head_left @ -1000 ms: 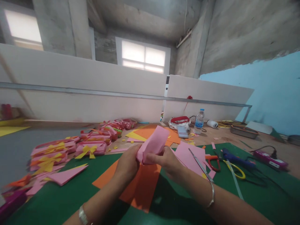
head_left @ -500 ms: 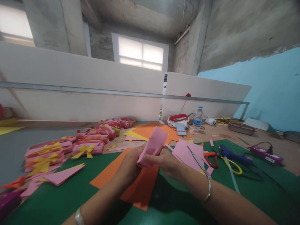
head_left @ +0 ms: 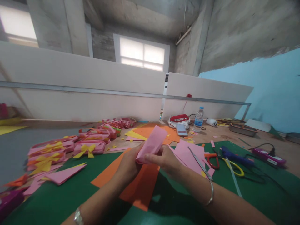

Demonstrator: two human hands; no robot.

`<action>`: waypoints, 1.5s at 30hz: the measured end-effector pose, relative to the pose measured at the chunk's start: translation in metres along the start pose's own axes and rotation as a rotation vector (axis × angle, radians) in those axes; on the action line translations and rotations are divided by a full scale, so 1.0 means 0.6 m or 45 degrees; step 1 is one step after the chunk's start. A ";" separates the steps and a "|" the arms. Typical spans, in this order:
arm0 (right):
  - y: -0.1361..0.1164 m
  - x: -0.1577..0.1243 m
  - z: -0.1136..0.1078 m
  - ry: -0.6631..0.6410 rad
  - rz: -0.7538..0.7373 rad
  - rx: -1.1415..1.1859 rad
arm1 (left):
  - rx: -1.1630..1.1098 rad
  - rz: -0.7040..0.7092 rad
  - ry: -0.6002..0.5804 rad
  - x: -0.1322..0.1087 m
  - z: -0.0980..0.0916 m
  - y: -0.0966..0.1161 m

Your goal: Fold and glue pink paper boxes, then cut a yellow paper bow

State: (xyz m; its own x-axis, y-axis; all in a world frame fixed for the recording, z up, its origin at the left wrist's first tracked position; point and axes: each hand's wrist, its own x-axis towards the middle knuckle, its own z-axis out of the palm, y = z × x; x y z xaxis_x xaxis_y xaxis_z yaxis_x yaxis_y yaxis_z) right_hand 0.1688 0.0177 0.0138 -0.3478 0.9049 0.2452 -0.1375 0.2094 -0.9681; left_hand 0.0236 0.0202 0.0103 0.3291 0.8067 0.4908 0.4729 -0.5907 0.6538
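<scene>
**Clamped at the near end: a folded, oblong pink paper piece (head_left: 152,142)**

Held above a flat orange paper sheet (head_left: 142,189) on a smooth green mat (head_left: 70,195), at the middle of the scene, with the far end tipped up and to the right. Probably very light; fairly stiff along the folds, soft and easily creased across the flat face. Unlikely to slip, but liable to dent or tear under a hard pinch. Best taken by the near folded end and the side edges.

Clamped at the near left edge by the left grip (head_left: 130,160), with fingertips hidden behind the paper. Pinched from the right by the right grip (head_left: 168,160), with thumb laid along the near face and fingers mostly out of sight. Reaching inward from near left and near right, close together at the paper.
</scene>
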 end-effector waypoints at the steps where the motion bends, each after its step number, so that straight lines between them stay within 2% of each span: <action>1: 0.003 0.002 -0.002 0.041 0.013 -0.028 | 0.003 -0.012 0.008 -0.001 0.001 0.000; 6: 0.012 0.009 -0.001 0.143 -0.015 -0.107 | 0.028 -0.106 0.043 -0.003 0.002 0.000; 8: 0.011 0.009 -0.003 0.279 -0.110 -0.155 | 0.029 -0.161 0.069 -0.003 0.000 -0.002; 10: 0.005 0.007 -0.009 0.475 -0.366 -0.411 | 0.023 -0.218 0.106 -0.002 -0.002 -0.006; 12: -0.005 0.002 -0.015 0.541 -0.796 -0.871 | 0.012 -0.254 0.139 -0.001 -0.003 -0.011; 14: -0.016 -0.005 -0.017 0.409 -1.220 -1.345 | 0.001 -0.260 0.159 -0.001 -0.002 -0.015; 15: -0.021 -0.008 -0.016 0.318 -1.356 -1.533 | -0.001 -0.256 0.165 -0.001 -0.001 -0.016; 17: -0.023 -0.011 -0.012 0.224 -1.473 -1.766 | 0.006 -0.240 0.171 -0.003 0.001 -0.016; 22: -0.006 -0.005 -0.003 0.237 -1.465 -1.860 | 0.014 -0.186 0.183 -0.005 0.005 -0.010; 30: 0.001 -0.001 -0.002 0.041 -1.357 -1.805 | -0.038 -0.059 0.132 -0.003 0.007 -0.011; 34: 0.003 0.001 -0.004 0.084 -1.315 -1.708 | -0.057 -0.010 0.092 -0.003 0.008 -0.007; 38: -0.001 -0.002 -0.004 0.155 -1.284 -1.638 | -0.077 0.020 0.118 -0.004 0.008 -0.004; 45: 0.004 0.002 0.007 0.142 -1.420 -1.505 | -0.185 0.090 0.121 -0.005 0.022 -0.012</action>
State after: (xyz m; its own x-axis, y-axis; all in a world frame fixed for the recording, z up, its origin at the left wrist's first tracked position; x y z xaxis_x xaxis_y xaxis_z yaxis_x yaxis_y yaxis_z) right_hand 0.1644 0.0176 0.0120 -0.4963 0.1279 0.8586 0.5060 0.8463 0.1664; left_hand 0.0298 0.0219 -0.0033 0.2754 0.7620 0.5862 0.3262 -0.6476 0.6886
